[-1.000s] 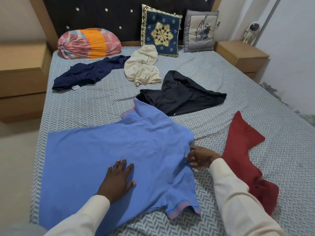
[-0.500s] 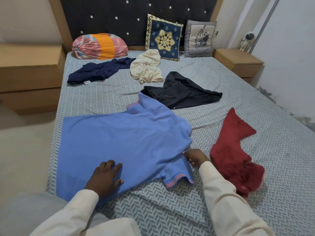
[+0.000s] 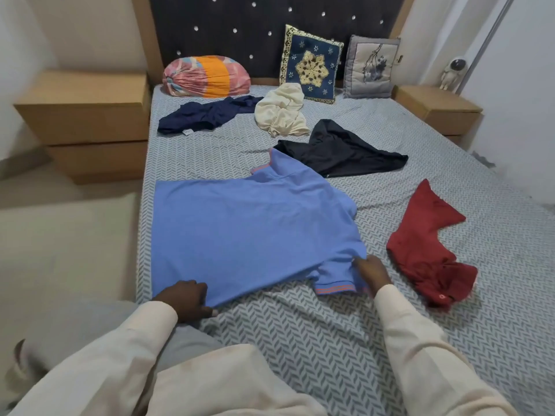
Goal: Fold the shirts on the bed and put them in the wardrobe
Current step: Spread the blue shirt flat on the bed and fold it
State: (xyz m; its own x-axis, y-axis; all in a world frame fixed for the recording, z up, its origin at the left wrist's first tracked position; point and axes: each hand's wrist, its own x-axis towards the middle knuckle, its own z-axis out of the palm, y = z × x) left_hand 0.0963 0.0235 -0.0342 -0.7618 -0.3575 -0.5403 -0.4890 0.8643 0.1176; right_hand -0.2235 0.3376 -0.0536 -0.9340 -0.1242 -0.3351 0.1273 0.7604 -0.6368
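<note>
Left hand (image 3: 183, 298) slid back, fingers curled on blue shirt (image 3: 249, 232).

Dark studded headboard (image 3: 255, 34); wooden nightstand (image 3: 87, 115) left, second nightstand (image 3: 441, 111) right; white walls (image 3: 75, 31); beige floor (image 3: 66, 241).

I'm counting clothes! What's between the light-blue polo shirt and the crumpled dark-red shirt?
Only bare herringbone bed sheet, per the head view; the right hand pinches the light-blue polo shirt beside that gap.

headboard (image 3: 240, 25): cut by top edge | black shirt (image 3: 339, 151): near corner under blue polo shirt (image 3: 246, 235) collar | red shirt (image 3: 420, 244): lower end blurred, logo unreadable
</note>
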